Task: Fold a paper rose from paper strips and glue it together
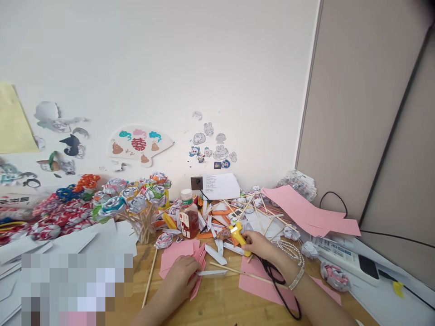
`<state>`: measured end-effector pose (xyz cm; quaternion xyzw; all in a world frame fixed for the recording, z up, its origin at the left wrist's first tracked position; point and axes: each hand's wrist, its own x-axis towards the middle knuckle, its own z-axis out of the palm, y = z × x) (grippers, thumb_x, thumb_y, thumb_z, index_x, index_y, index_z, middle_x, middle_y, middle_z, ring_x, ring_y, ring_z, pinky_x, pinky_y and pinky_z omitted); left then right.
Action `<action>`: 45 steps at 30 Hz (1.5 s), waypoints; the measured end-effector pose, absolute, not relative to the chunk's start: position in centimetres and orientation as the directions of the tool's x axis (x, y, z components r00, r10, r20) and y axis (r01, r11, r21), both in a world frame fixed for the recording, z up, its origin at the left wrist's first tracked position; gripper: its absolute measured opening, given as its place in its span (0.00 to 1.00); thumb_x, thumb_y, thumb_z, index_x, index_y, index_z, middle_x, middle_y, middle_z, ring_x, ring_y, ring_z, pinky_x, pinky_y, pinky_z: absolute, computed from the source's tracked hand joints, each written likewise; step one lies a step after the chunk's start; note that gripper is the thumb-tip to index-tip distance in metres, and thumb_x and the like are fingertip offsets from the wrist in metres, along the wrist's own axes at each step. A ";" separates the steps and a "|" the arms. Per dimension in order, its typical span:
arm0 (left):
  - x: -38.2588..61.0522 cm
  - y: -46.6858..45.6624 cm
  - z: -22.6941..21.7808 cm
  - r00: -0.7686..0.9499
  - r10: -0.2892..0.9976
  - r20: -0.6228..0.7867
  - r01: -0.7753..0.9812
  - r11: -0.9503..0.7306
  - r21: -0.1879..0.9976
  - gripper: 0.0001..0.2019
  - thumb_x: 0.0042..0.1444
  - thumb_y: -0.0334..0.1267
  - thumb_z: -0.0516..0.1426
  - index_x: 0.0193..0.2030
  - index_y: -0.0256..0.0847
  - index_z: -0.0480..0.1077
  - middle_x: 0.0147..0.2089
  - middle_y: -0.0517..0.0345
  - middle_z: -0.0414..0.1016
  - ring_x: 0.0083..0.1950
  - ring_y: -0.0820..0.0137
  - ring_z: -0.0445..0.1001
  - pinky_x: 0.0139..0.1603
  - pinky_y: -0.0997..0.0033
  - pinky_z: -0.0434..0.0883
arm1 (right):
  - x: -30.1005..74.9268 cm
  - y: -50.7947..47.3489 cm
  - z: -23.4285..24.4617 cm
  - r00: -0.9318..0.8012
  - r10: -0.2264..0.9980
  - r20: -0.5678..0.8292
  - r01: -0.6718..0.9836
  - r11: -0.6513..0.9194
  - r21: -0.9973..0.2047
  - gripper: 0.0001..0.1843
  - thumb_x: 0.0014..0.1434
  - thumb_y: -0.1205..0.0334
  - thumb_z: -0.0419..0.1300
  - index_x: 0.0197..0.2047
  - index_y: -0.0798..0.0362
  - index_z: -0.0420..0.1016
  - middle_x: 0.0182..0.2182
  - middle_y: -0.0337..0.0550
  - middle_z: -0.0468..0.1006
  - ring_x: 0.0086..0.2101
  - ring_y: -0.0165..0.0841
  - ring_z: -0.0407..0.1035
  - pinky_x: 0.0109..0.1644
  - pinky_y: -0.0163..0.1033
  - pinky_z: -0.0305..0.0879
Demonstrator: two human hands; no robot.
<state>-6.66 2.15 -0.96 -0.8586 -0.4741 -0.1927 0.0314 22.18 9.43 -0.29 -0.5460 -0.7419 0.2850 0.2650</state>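
Observation:
My right hand (255, 244) is wrapped round a yellow hot glue gun (239, 240), its nozzle end pointing left above the table. A black cord (272, 269) runs below that wrist. My left hand (183, 274) rests at the stack of pink paper (175, 258), its fingers curled over a pink piece; the exact grip is partly hidden. Just right of those fingers lies a folded white paper strip (212, 272). A thin wooden stick (234, 270) lies between the hands, partly over another pink sheet (249, 283). A paper flower (164, 240) on a stick lies to the left.
A labelled bottle (189, 219) of reddish liquid stands beyond my left hand. Paper flowers on sticks (139, 203) are bunched at its left. Strips and sticks (220, 210) are heaped behind. White sheets (102, 237) cover the left; a white power strip (343, 260) lies right.

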 end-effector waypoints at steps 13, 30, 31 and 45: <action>-6.9 2.1 0.0 0.450 0.829 0.332 0.825 -0.528 0.200 0.09 0.56 0.28 0.52 0.32 0.42 0.72 0.34 0.55 0.78 0.39 0.64 0.74 0.41 0.67 0.67 | 23.0 9.1 0.6 -0.424 0.903 0.066 0.637 0.349 -0.687 0.14 0.46 0.71 0.61 0.39 0.56 0.77 0.33 0.40 0.76 0.32 0.33 0.68 0.35 0.34 0.62; -7.2 2.5 -0.9 0.498 0.793 0.352 0.795 -0.579 0.182 0.09 0.56 0.31 0.52 0.34 0.44 0.73 0.36 0.55 0.78 0.41 0.63 0.74 0.41 0.66 0.67 | 19.6 12.2 5.6 -0.288 0.896 0.337 0.816 0.414 -0.403 0.13 0.56 0.67 0.58 0.46 0.54 0.74 0.48 0.50 0.74 0.52 0.41 0.64 0.57 0.44 0.55; -7.2 2.4 -0.8 0.496 0.796 0.347 0.797 -0.576 0.183 0.09 0.56 0.31 0.52 0.34 0.44 0.73 0.36 0.54 0.78 0.40 0.62 0.74 0.41 0.66 0.67 | 19.2 12.9 5.5 -0.273 0.910 0.313 0.834 0.386 -0.394 0.13 0.53 0.66 0.62 0.44 0.55 0.75 0.46 0.52 0.75 0.51 0.44 0.65 0.55 0.45 0.56; -6.9 2.1 -1.0 0.486 0.797 0.359 0.791 -0.575 0.207 0.09 0.55 0.29 0.54 0.37 0.45 0.73 0.37 0.56 0.78 0.42 0.63 0.73 0.44 0.64 0.67 | 21.4 15.0 6.6 -0.090 0.910 0.406 0.558 0.383 -0.736 0.16 0.51 0.61 0.62 0.44 0.55 0.74 0.46 0.48 0.75 0.49 0.43 0.66 0.53 0.45 0.61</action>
